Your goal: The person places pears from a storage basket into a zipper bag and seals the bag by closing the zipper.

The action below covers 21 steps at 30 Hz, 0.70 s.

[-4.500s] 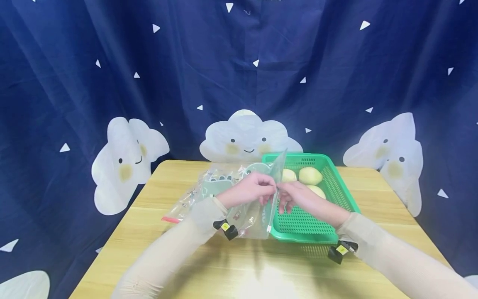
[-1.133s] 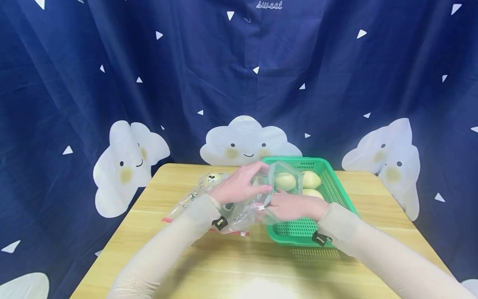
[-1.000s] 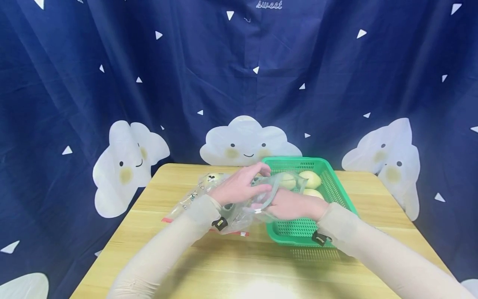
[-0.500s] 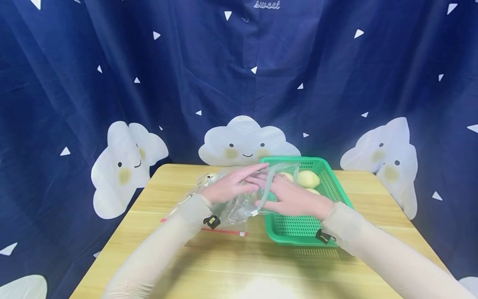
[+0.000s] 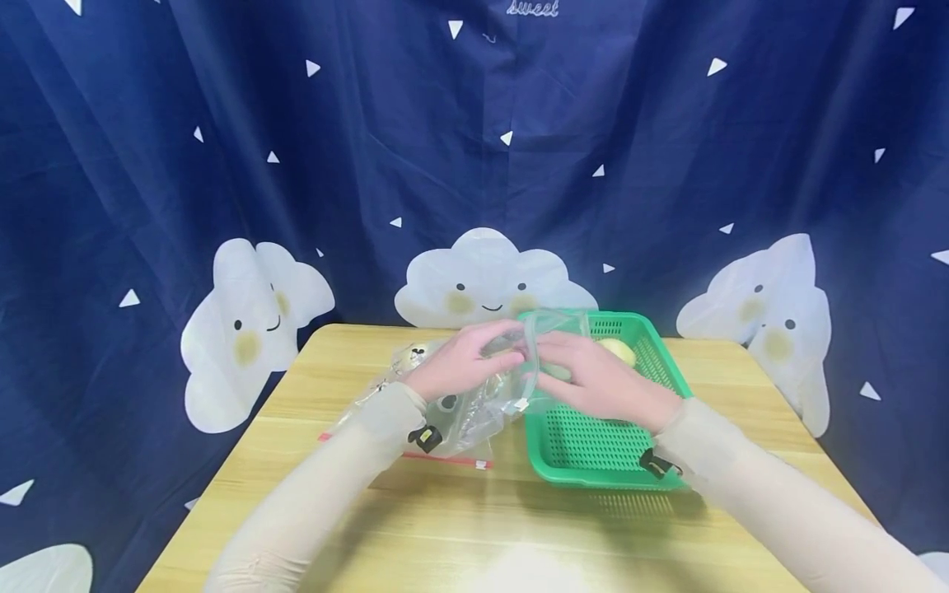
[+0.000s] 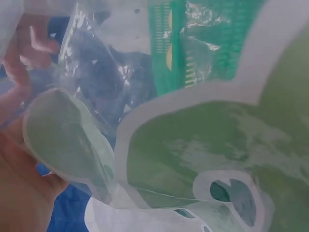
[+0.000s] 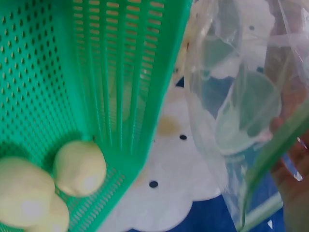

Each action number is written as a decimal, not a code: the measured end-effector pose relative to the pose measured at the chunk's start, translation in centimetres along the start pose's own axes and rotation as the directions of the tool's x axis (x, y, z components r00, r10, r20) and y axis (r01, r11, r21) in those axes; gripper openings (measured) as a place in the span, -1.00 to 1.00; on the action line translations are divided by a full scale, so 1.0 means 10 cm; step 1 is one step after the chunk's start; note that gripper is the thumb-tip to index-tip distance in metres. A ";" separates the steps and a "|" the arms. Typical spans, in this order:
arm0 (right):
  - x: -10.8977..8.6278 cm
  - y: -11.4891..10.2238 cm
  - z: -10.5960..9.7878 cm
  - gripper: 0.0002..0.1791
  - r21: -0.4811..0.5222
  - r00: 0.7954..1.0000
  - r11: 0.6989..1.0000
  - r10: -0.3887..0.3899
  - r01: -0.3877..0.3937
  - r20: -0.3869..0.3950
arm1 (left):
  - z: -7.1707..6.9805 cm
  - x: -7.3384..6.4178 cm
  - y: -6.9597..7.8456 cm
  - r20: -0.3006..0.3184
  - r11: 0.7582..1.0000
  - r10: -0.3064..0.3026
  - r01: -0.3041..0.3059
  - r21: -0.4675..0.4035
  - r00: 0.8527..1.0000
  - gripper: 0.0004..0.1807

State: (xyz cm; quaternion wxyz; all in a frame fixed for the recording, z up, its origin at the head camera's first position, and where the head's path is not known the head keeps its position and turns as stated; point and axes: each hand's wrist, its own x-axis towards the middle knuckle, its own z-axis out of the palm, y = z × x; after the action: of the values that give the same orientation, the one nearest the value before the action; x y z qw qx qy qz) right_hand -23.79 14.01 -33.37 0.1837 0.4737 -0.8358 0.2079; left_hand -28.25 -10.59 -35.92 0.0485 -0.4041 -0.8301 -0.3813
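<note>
In the head view, a clear zip bag (image 5: pixel 485 416) with a white slider hangs between my hands, its mouth at the green basket's edge. My left hand (image 5: pixel 463 358) grips the bag by its mouth, thumb and fingers bent around the film. Opposite it, my right hand (image 5: pixel 596 380) reaches to the mouth, fingers extended against the film and partly behind it. The left wrist view shows the bag's green cartoon print (image 6: pixel 183 145) close up. Pale yellow fruits like pears (image 7: pixel 79 169) lie in the basket (image 7: pixel 113 72); film and the right hand partly hide them in the head view.
Another clear bag with a red zip strip (image 5: pixel 448 459) lies on the wooden table (image 5: pixel 415 527) under the left hand, a yellowish round fruit (image 5: pixel 415 354) showing through it. Behind the table hangs a dark blue curtain (image 5: pixel 356 148) with cloud prints.
The right hand has reached inside the bag's mouth, then drawn back a little to the right. The mouth has widened from a flat edge, and the left hand's fingers have bent again.
</note>
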 end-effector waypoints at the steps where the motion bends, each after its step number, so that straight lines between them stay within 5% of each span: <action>1: 0.00 0.01 -0.03 -0.74 -0.006 0.999 1.000 -0.011 0.011 -0.039 | -0.01 -0.01 0.00 -0.007 1.000 -0.008 0.008 -0.001 1.000 -0.48; 7: 0.03 0.20 -0.26 -0.79 -0.055 0.947 0.998 -0.013 -0.005 -0.320 | -0.08 -0.07 -0.01 -0.056 0.995 -0.100 0.101 0.002 0.993 -0.48; 11: 0.03 0.40 -0.34 -0.72 -0.041 0.923 0.990 0.109 -0.133 -0.369 | -0.13 -0.11 0.00 -0.083 0.990 -0.139 0.139 -0.004 0.987 -0.46; 15: -0.01 0.62 -0.33 -0.65 -0.057 0.927 0.956 0.262 -0.287 -0.269 | -0.18 -0.12 0.04 -0.123 0.988 -0.148 0.152 0.027 0.981 -0.44; 21: -0.05 0.95 -0.20 -0.70 -0.171 0.915 0.906 0.401 -0.387 0.052 | -0.23 -0.09 0.07 -0.161 0.990 -0.111 0.124 0.074 0.981 -0.49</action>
State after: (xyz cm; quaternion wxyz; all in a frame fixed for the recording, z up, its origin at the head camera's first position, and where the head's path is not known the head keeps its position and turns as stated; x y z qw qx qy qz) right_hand -31.56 19.82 -33.55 0.1386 0.2876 -0.9351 0.1537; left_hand -27.69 -12.50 -34.25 0.1076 -0.3209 -0.8613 -0.3790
